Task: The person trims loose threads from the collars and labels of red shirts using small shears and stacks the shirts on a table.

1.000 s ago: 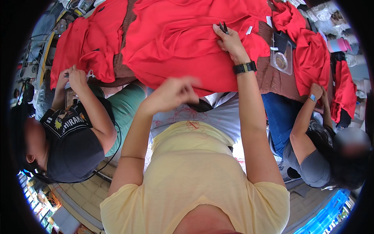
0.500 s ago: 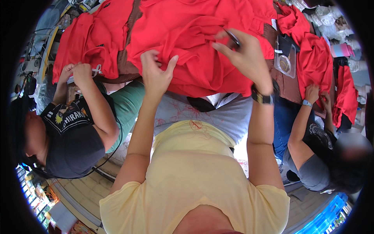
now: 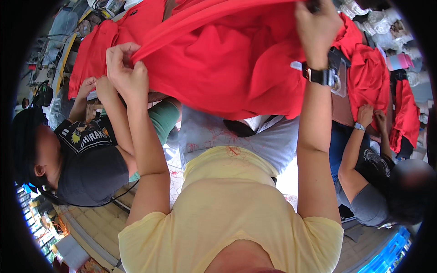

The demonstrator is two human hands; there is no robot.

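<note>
A large red cloth garment (image 3: pixel 223 63) is spread and lifted in front of me, its near edge hanging over my lap. My left hand (image 3: pixel 124 68) pinches its left edge between thumb and fingers. At the upper right, my right hand (image 3: pixel 317 34) grips the other end of the raised fold. A small dark tool (image 3: pixel 313 5) shows at the right fingers; its kind is too hidden to tell. Between the two hands the fold is drawn fairly taut, with loose creases below it.
Close at my left, a person in a dark shirt (image 3: pixel 93 136) handles red cloth (image 3: pixel 93 59). Another person (image 3: pixel 364 182) works on red cloth (image 3: pixel 371 77) at the right. A clear plastic box (image 3: pixel 339 82) lies beside my right wrist. Thread scraps (image 3: pixel 232 150) cling to my clothes.
My hands have moved apart, the left leftward and the right up and right. Both now hold the red garment, which was lying bunched and is now stretched and raised.
</note>
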